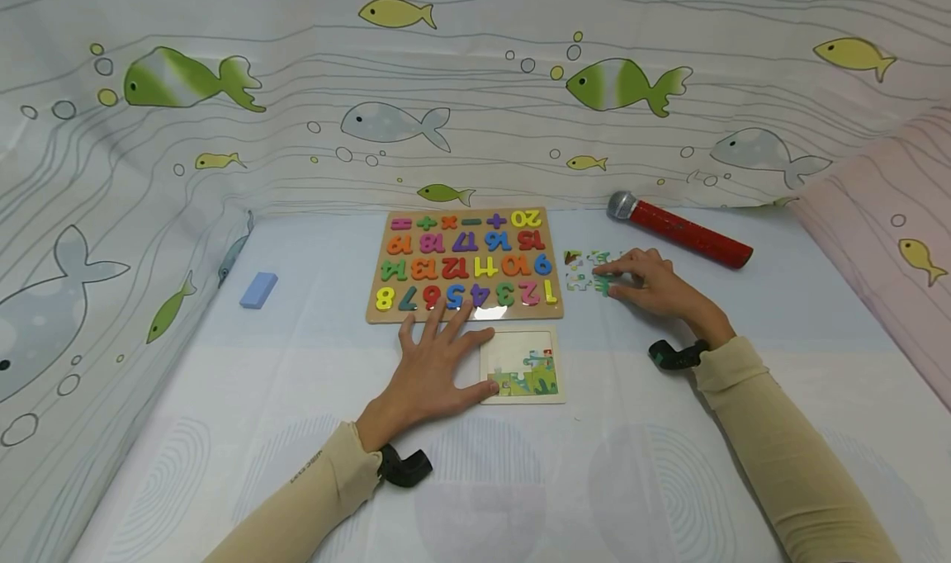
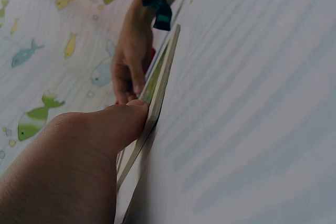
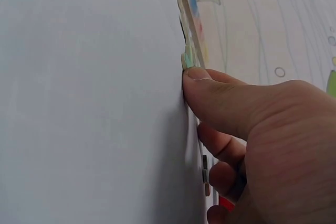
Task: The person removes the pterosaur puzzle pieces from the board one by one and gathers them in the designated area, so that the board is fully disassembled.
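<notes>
A small wooden jigsaw tray (image 1: 559,365) lies in front of me, with several green pieces fitted along its bottom and right side. My left hand (image 1: 431,373) is spread at its left edge; the thumb rests on the lower left corner, also seen in the left wrist view, and the longer fingertips reach the number board (image 1: 375,311). Over to the right, my right hand (image 1: 646,284) pinches a jigsaw piece (image 3: 186,60) between thumb and index finger. Several loose jigsaw pieces (image 1: 576,282) lie flat beside that hand, partly hidden by its fingers.
The board behind the tray carries colourful numbers and signs. A red toy microphone (image 1: 691,233) lies at the back right, beyond my right hand. A blue block (image 1: 258,290) sits far left. Fish-patterned cloth (image 1: 475,76) rises behind the table and at both sides.
</notes>
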Motion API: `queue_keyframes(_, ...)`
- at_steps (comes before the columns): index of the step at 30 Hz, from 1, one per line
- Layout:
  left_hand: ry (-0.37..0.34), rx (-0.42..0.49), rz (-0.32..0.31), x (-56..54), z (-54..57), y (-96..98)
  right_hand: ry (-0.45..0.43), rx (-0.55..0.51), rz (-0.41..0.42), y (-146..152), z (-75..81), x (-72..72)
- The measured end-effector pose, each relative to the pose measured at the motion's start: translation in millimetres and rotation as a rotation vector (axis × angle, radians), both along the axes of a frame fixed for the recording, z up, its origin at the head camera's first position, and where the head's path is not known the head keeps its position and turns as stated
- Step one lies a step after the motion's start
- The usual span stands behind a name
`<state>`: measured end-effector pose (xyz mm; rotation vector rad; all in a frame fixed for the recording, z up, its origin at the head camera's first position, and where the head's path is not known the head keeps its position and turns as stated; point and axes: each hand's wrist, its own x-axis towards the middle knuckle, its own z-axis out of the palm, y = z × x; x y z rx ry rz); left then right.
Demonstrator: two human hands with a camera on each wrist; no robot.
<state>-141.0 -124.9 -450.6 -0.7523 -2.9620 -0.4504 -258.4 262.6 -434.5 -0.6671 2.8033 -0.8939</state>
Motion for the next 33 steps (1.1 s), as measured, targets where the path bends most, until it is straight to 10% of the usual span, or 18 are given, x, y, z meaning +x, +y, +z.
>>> queue_keyframes(33,-0.002,0.002,-0.002,1.1,0.5,1.0,0.036,-0.002,-0.018,-1.0,4.6,1.9)
